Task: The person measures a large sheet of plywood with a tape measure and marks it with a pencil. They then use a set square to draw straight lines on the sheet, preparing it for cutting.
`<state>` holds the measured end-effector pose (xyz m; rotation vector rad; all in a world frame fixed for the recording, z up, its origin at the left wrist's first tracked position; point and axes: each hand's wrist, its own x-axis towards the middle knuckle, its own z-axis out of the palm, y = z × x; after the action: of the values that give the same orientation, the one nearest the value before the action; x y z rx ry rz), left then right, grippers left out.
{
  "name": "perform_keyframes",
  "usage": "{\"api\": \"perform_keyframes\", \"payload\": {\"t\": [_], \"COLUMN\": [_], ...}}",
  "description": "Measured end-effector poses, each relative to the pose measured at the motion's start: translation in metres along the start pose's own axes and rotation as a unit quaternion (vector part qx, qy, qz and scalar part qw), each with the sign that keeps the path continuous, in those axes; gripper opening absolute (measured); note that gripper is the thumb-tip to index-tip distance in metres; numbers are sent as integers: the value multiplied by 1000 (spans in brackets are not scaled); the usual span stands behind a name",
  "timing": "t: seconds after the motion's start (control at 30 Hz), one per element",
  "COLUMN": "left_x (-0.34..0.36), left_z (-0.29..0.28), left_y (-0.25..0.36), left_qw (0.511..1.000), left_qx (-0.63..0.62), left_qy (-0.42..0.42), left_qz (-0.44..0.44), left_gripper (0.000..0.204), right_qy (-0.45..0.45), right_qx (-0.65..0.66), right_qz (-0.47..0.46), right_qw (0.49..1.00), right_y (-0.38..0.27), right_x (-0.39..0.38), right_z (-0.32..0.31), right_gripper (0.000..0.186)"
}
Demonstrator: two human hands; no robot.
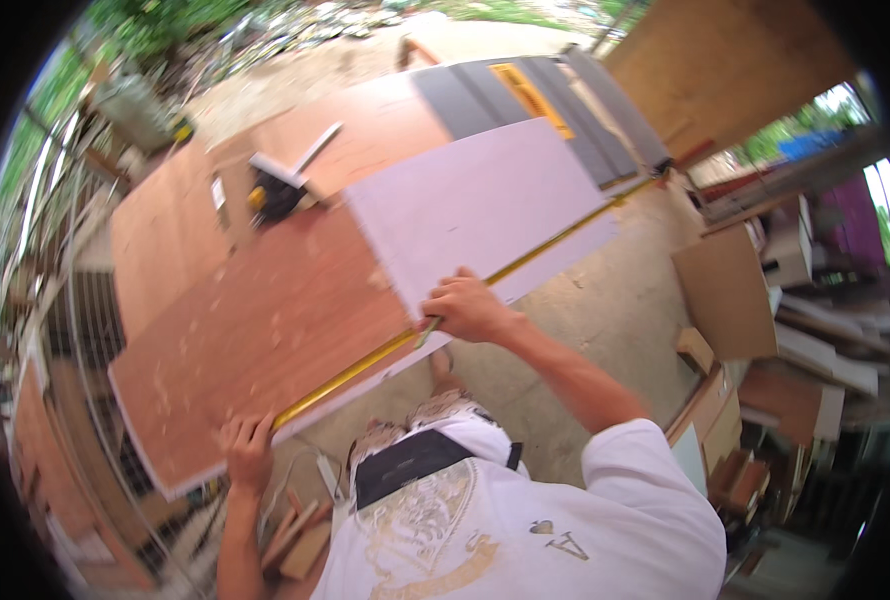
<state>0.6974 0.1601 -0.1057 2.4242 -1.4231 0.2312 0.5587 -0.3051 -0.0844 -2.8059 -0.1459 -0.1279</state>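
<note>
A yellow tape measure [350, 374] stretches along the near edge of a reddish-brown wood panel [285, 335] and on past a white sheet [475, 205] to the far right. At the panel's near left edge, my left hand [248, 452] is closed on the tape, its fingers over the edge. My right hand [470, 307] is closed around a thin green pencil-like stick [428, 332], its tip close to the tape where the white sheet's corner meets the brown panel. What the tape ends in at the far right is too small to make out.
A black power tool with yellow parts [277, 195] rests on the panels, blurred. Grey boards with a yellow label [530, 98] lie farther back. Wood offcuts [825, 345] pile up at the right; a wire grid [85, 300] stands at the left. Concrete floor [605, 320] shows at the right.
</note>
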Motion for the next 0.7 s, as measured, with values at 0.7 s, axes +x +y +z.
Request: {"api": "perform_keyframes", "payload": {"t": [0.7], "left_x": [215], "left_z": [79], "left_y": [-158], "left_qw": [992], "left_qx": [98], "left_qy": [-74], "left_qz": [-13], "left_gripper": [22], "right_qy": [85], "right_qx": [85], "right_qz": [27], "right_qw": [992], "right_y": [232], "right_x": [196], "right_z": [77], "right_gripper": [24]}}
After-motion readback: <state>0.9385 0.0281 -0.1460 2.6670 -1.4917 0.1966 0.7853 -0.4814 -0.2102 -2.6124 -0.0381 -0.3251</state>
